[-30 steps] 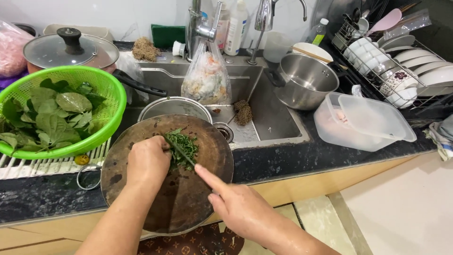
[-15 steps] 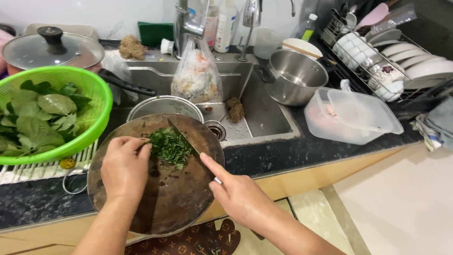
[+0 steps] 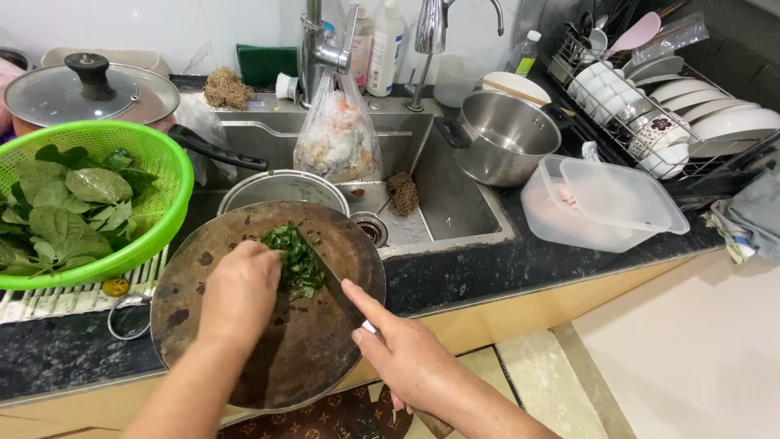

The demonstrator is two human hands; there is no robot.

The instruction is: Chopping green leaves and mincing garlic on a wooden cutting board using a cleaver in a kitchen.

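A round dark wooden chopping board (image 3: 317, 358) lies on the black counter, overhanging its front edge. On it sits a small heap of chopped green leaves (image 3: 297, 258). My left hand (image 3: 241, 293) presses down on the heap's left side with curled fingers. My right hand (image 3: 406, 349) grips the handle of a knife (image 3: 329, 280), index finger stretched along the blade's back; the blade rests against the greens beside my left hand.
A green plastic colander (image 3: 154, 223) of whole leaves stands at the left, a lidded pan (image 3: 89, 89) behind it. The sink holds a metal bowl (image 3: 280, 189) and a bag of scraps (image 3: 337, 138). A steel pot (image 3: 508, 134), clear lidded box (image 3: 605, 203) and dish rack (image 3: 691, 106) are at the right.
The knife and my right hand have shifted slightly along the greens while my left hand stays on the heap. The camera view has drifted a little.
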